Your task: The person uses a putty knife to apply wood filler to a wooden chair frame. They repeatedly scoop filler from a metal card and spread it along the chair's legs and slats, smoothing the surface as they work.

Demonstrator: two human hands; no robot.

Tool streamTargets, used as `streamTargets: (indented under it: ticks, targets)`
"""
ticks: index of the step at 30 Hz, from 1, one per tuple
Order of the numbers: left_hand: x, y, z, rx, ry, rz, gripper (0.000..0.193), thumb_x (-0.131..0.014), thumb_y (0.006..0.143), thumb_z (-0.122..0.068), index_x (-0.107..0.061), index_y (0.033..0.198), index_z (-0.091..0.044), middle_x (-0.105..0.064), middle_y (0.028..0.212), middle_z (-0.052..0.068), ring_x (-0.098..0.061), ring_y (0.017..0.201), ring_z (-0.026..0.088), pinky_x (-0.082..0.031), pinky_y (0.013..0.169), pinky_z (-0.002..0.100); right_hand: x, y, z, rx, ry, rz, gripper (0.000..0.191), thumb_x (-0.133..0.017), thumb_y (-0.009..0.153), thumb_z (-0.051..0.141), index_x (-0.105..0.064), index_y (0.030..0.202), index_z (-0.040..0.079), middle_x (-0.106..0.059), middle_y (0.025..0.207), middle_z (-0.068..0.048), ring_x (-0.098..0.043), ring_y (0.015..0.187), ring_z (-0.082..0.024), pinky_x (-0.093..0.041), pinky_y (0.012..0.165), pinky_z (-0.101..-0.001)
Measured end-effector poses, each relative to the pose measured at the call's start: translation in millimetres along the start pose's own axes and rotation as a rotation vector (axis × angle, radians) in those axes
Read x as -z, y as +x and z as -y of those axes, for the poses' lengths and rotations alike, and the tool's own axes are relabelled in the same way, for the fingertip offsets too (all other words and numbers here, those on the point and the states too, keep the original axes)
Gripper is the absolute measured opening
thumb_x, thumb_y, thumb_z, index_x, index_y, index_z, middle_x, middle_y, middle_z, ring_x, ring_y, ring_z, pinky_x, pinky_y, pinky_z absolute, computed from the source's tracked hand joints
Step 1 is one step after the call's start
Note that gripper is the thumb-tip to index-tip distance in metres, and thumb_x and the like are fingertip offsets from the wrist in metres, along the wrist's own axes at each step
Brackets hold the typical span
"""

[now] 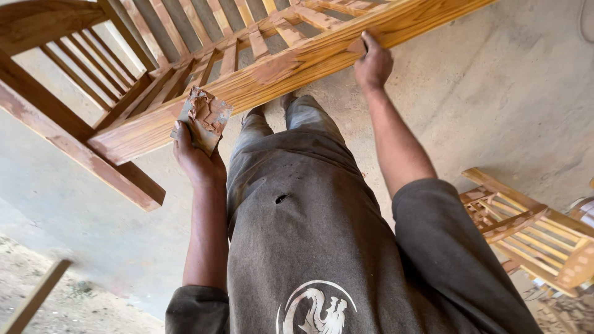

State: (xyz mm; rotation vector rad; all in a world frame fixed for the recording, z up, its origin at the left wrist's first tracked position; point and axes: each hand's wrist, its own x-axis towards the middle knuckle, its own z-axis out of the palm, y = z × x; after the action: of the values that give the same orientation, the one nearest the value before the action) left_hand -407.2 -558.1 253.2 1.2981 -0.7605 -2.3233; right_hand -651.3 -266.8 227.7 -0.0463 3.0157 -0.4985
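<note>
Left hand: my fingers are curled shut around a flat scraper board, thumb side toward me. The board is smeared with reddish-brown filler paste and tilts up toward 12 o'clock, its upper edge touching the front rail of the wooden bench frame.

Right hand: fingers bent and pressed down on the same rail, at about 1 o'clock from the left hand. The fingertips lie flat on the wood near a reddish patch. I cannot tell whether anything is pinched under them; the hand seems to hold nothing apart from its contact with the rail.

The rail runs diagonally from 8 o'clock to 1 o'clock across the upper view. Patches of reddish filler show on it between the two hands and on the leg at 9 o'clock. Slats of the frame fan out behind the rail toward 12 o'clock.

Below the rail: my grey trousers and shirt, concrete floor. At 4 o'clock, well apart, a second slatted wooden chair stands.
</note>
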Motion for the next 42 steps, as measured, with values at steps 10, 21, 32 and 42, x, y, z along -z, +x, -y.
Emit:
streamTargets:
  ticks: [10,21,32,42]
  targets:
    - [33.8,20.5,-7.2,0.056,-0.026,-0.016,0.039,-0.051,0.107,-0.027,-0.057,0.133,0.002,-0.068,0.123,0.014,-0.069,0.110,0.023,-0.061,0.090,0.036,-16.9,-79.7,66.1,0.195,0.275,0.142,0.037,-0.067,0.092,0.002,-0.076,0.127,0.011,-0.079,0.103,-0.011,-0.075,0.087,-0.017,-0.063,0.072,-0.0334]
    - [15.1,32.4,-6.3,0.008,0.001,0.038,0.049,-0.049,0.108,-0.035,-0.050,0.144,-0.002,-0.064,0.137,0.013,-0.064,0.127,0.027,-0.058,0.106,0.043,45.9,3.3,-89.4,-0.728,1.026,-0.109,0.036,-0.058,0.087,-0.008,-0.068,0.120,0.001,-0.073,0.113,-0.009,-0.071,0.104,-0.018,-0.055,0.094,-0.0280]
    - [-80.5,-18.3,75.7,0.021,0.103,0.033,0.050,-0.052,0.109,-0.035,-0.050,0.144,0.001,-0.062,0.136,0.013,-0.064,0.123,0.026,-0.056,0.102,0.041,88.7,121.7,-201.0,-0.152,0.168,-0.039,0.037,-0.052,0.109,0.003,-0.059,0.145,0.007,-0.073,0.134,-0.010,-0.074,0.094,-0.021,-0.063,0.079,-0.0296]
    - [-124.6,-69.4,148.1,0.086,0.104,-0.204,0.046,-0.053,0.107,-0.033,-0.053,0.140,-0.003,-0.062,0.132,0.011,-0.064,0.120,0.024,-0.058,0.096,0.041,28.7,46.0,-153.5,0.285,0.011,0.062,0.052,-0.059,0.098,-0.008,-0.054,0.148,0.006,-0.067,0.137,-0.016,-0.072,0.091,-0.017,-0.057,0.061,-0.0224]
